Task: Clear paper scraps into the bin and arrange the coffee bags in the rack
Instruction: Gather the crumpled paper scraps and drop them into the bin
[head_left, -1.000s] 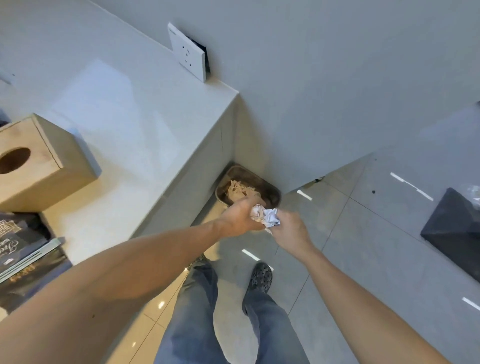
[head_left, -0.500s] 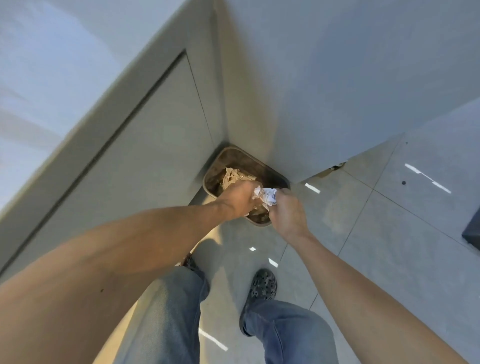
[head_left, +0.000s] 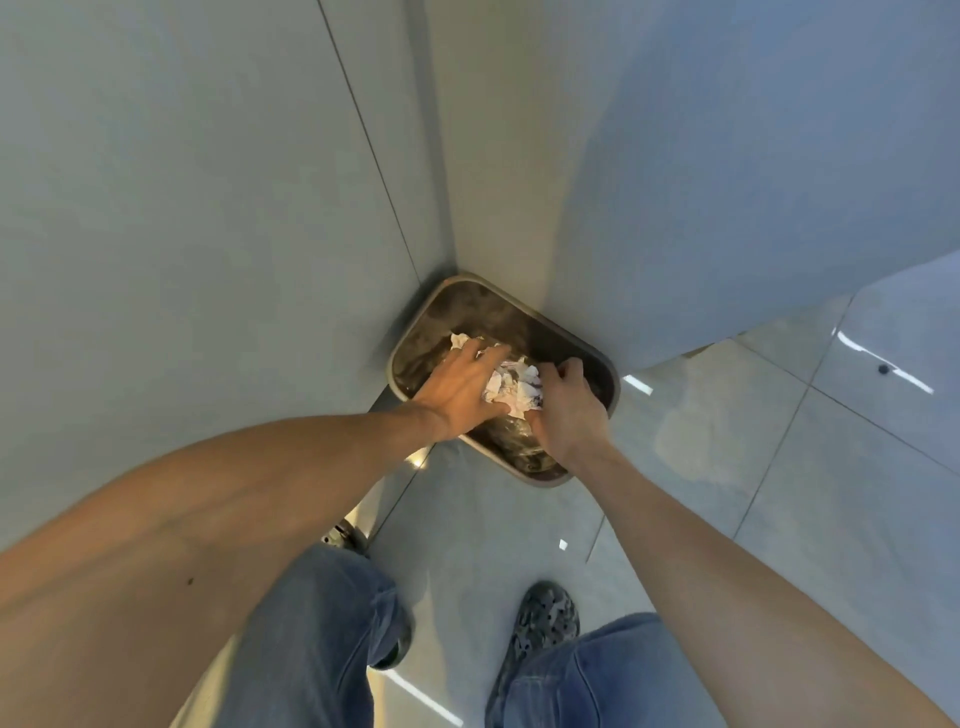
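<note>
Down over bin (long axis left-right), both hands' grip round crumpled paper scraps, L hand, R hand.

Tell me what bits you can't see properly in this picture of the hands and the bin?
- Head view: bin bottom, hidden by left hand, right hand and paper scraps.
- Whether the scraps are let go: fingers cover them.
- Left foot: hidden behind the knee.
- Coffee bags and rack: outside the picture.
</note>
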